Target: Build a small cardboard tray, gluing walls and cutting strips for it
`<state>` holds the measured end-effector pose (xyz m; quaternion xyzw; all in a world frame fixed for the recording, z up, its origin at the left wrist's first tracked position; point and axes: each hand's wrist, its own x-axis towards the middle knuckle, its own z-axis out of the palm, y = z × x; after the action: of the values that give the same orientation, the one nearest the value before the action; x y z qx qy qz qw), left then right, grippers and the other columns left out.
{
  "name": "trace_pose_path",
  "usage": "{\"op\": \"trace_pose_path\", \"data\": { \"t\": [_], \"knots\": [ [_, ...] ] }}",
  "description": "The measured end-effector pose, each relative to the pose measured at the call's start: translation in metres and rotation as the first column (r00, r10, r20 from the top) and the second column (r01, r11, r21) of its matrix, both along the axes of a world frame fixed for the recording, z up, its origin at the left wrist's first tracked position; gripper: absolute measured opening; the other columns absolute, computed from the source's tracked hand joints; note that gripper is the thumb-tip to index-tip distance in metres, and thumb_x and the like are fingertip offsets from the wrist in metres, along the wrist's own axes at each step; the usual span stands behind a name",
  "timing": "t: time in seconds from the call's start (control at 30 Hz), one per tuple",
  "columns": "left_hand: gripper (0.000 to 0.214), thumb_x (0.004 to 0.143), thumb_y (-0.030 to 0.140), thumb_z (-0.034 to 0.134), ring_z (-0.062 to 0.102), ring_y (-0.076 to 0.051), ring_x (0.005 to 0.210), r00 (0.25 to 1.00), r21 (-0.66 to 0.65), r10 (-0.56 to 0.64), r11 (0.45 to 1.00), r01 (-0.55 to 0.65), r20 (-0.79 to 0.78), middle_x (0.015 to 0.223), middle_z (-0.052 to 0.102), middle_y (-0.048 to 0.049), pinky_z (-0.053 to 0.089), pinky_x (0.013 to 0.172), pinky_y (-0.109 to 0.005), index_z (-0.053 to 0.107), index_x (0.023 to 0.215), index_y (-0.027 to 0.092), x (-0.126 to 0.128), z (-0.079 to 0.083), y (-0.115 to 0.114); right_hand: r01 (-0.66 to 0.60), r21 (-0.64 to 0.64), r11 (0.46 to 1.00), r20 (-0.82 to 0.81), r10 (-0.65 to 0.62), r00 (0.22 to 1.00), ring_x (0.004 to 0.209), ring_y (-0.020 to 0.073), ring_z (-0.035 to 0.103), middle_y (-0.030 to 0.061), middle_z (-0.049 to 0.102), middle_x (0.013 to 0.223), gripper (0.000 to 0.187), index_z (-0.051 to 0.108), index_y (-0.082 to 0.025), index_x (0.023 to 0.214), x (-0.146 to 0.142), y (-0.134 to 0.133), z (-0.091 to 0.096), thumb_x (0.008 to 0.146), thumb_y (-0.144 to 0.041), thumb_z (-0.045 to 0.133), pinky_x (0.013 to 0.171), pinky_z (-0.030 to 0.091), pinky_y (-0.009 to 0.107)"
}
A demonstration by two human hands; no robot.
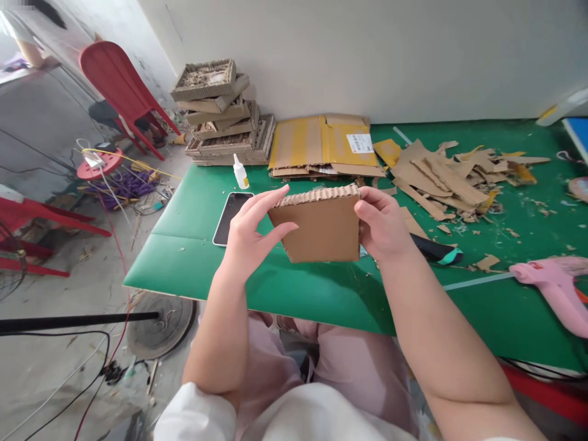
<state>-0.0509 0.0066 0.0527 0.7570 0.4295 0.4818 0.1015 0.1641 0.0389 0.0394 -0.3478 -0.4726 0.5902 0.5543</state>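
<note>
I hold a square cardboard piece (321,226) upright above the green table (193,257), with a strip of corrugated cardboard along its top edge. My left hand (250,236) grips its left side, the index finger stretched along the top strip. My right hand (383,223) pinches its right edge, thumb in front. Both hands are closed on the piece.
A black phone (231,217) and a small glue bottle (240,172) lie left of my hands. Stacked cardboard trays (220,116), flattened boxes (321,147), cardboard scraps (454,177), a pink glue gun (554,288) and a black-teal tool (436,251) sit around. Red chairs (119,86) stand left.
</note>
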Motion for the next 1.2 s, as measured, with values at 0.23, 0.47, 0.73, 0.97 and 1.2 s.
{"op": "trace_pose_path", "data": {
  "t": [0.23, 0.47, 0.73, 0.97, 1.2],
  "knots": [
    [0.034, 0.076, 0.025, 0.071, 0.064, -0.015, 0.091, 0.958, -0.192, 0.018, 0.981, 0.039, 0.287, 0.105, 0.070, -0.0018, 0.054, 0.072, -0.023, 0.067, 0.110, 0.027, 0.002, -0.005, -0.003, 0.042, 0.031, 0.999, 0.107, -0.045, 0.993, 0.071, 0.0165, 0.062, -0.0010, 0.064, 0.076, 0.047, 0.063, -0.028, 0.088, -0.005, 0.005, -0.007, 0.057, -0.062, 0.075, 0.059, 0.052, 0.030],
    [0.040, 0.072, 0.028, 0.074, 0.059, -0.009, 0.066, 0.868, -0.344, 0.028, 0.924, 0.167, 0.495, 0.079, 0.067, 0.0015, 0.049, 0.058, -0.018, 0.067, 0.111, 0.027, 0.015, -0.002, -0.008, -0.040, 0.417, 0.908, 0.394, -0.142, 0.908, 0.098, 0.0168, 0.062, 0.0007, 0.067, 0.106, 0.036, 0.064, -0.030, 0.110, -0.004, -0.007, 0.000, 0.076, -0.036, 0.071, 0.083, 0.052, 0.033],
    [0.039, 0.072, 0.033, 0.075, 0.058, -0.009, 0.057, 0.795, -0.440, 0.068, 0.860, 0.260, 0.603, 0.072, 0.066, 0.0033, 0.048, 0.049, -0.018, 0.066, 0.110, 0.031, 0.025, -0.006, -0.008, 0.007, 0.514, 0.858, 0.414, -0.256, 0.873, 0.090, 0.0129, 0.064, -0.0002, 0.069, 0.095, 0.013, 0.070, -0.025, 0.094, -0.007, -0.012, 0.001, 0.082, -0.026, 0.064, 0.076, 0.053, 0.027],
    [0.042, 0.072, 0.035, 0.075, 0.064, -0.013, 0.065, 0.730, -0.461, 0.070, 0.815, 0.351, 0.680, 0.078, 0.069, 0.0026, 0.054, 0.057, -0.024, 0.064, 0.112, 0.033, 0.030, -0.012, -0.008, 0.054, 0.536, 0.843, 0.407, -0.314, 0.858, 0.088, 0.0129, 0.064, -0.0008, 0.069, 0.092, 0.011, 0.069, -0.025, 0.091, -0.009, -0.012, 0.001, 0.083, -0.025, 0.062, 0.078, 0.053, 0.028],
    [0.049, 0.072, 0.035, 0.075, 0.067, -0.015, 0.071, 0.657, -0.474, 0.099, 0.771, 0.424, 0.748, 0.084, 0.069, 0.0024, 0.055, 0.062, -0.026, 0.060, 0.118, 0.035, 0.035, -0.013, -0.010, 0.057, 0.529, 0.847, 0.417, -0.318, 0.851, 0.085, 0.0125, 0.064, -0.0003, 0.068, 0.091, 0.011, 0.069, -0.024, 0.092, -0.013, -0.011, 0.000, 0.083, -0.026, 0.061, 0.077, 0.054, 0.028]
  ]
}}
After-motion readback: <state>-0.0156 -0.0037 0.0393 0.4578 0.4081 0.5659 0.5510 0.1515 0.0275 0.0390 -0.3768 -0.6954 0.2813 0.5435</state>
